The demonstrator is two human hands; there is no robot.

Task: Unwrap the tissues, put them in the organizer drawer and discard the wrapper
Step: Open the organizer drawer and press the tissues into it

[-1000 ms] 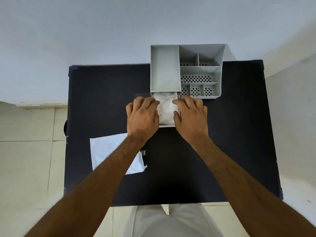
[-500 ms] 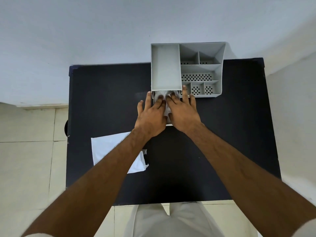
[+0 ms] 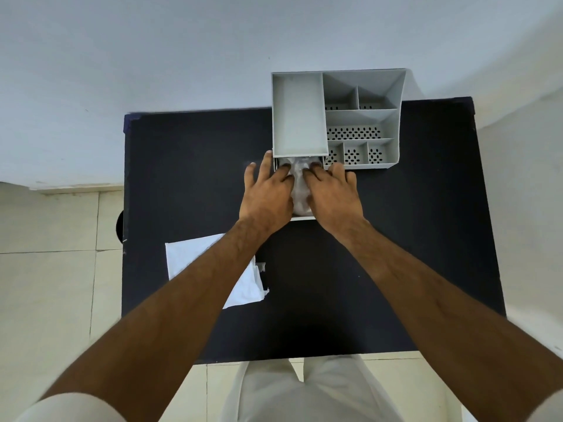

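Note:
A grey organizer [image 3: 362,117] stands at the far edge of the black table [image 3: 189,184]. Its drawer [image 3: 303,218] is pulled out toward me from under the large left compartment. White tissues [image 3: 300,190] lie inside the drawer. My left hand [image 3: 268,193] and my right hand [image 3: 333,193] rest flat on the tissues from either side, fingers spread and reaching toward the drawer's back. The white wrapper [image 3: 195,257] lies flat on the table at the near left, partly hidden under my left forearm.
The table's near edge runs just above my lap. A white wall rises behind the organizer. Tiled floor shows to the left, with a dark round object [image 3: 119,226] at the table's left edge.
Both hands have slid forward and inward over the tissues, fingers now flattened and reaching into the back of the drawer. The wrapper has not moved.

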